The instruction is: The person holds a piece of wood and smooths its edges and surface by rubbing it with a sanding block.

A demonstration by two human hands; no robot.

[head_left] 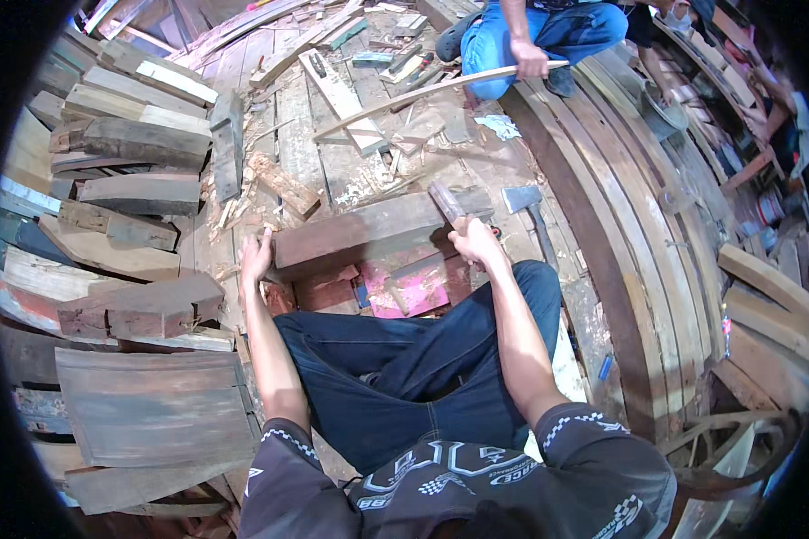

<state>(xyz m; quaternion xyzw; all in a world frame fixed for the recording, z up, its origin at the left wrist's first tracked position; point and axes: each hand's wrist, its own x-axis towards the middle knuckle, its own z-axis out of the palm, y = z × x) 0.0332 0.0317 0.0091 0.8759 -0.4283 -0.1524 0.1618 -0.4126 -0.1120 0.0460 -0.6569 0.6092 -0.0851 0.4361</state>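
Sits cross-legged in dark blue jeans [360, 359]. Grips with right hand [478, 241] a short, stout, brown-grey tool [445, 201], with fingers curled round its near end; holds it tilted, far end leftward and away, against the view of a heavy squared beam of dark grey-brown wood [368, 231]. Cannot tell whether in contact with the beam. Has the beam lying crosswise between both hands. Places left hand [256, 259] at its left end, with fingers fairly straight and close together, pinching nothing visible; cannot tell whether pressed to the wood. Note, between hands and nearer the lap, a flat bright pink sheet [429, 292]; just right of right hand, an axe with pale metal blade and dark handle [537, 216]; beyond left hand, a stubby light-brown wood chunk [283, 184]; left of left hand, piled weathered timber blocks [144, 193]; far beyond right hand, a co-worker in light blue jeans [493, 45], holding a long, thin, bent wooden strip [422, 93].
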